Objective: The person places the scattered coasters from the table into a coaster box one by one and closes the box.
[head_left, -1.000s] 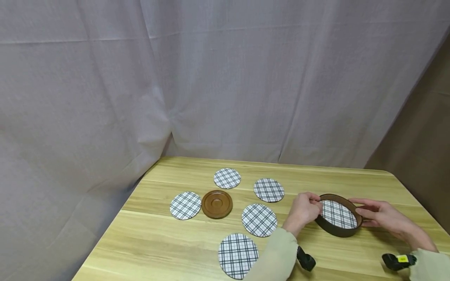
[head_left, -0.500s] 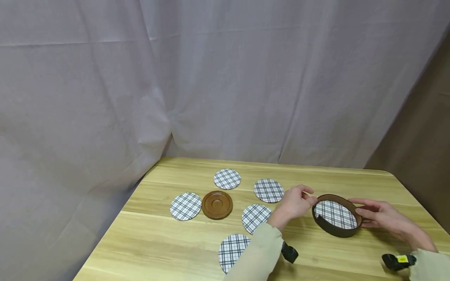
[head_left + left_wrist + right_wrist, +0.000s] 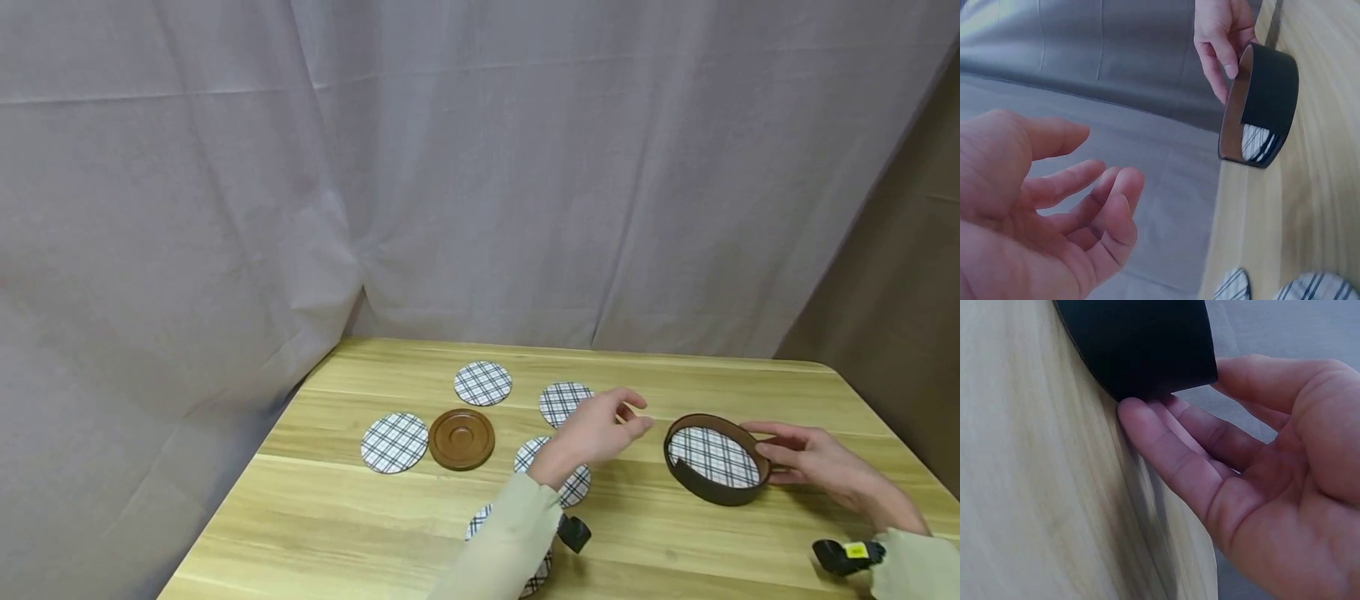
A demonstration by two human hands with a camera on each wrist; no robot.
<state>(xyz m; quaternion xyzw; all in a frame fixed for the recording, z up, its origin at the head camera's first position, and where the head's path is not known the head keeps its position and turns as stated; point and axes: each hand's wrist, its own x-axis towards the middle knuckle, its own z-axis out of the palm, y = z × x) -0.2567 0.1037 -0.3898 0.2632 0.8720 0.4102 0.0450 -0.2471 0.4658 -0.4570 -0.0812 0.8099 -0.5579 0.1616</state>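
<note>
Dark round holder (image 3: pixel 718 495), brown inside, 1 plaid disc (image 3: pixel 714 457) within.

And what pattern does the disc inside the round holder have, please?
The disc is white with dark plaid lines, clearest in the head view.

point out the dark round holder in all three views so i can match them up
Head: the dark round holder sits right of centre, in the lower half.
Left wrist: upper right of the picture.
Right wrist: at the top, slightly left of centre, cut off by the upper edge.
Shared landmark: the right hand, at the holder's edge in every view.
</note>
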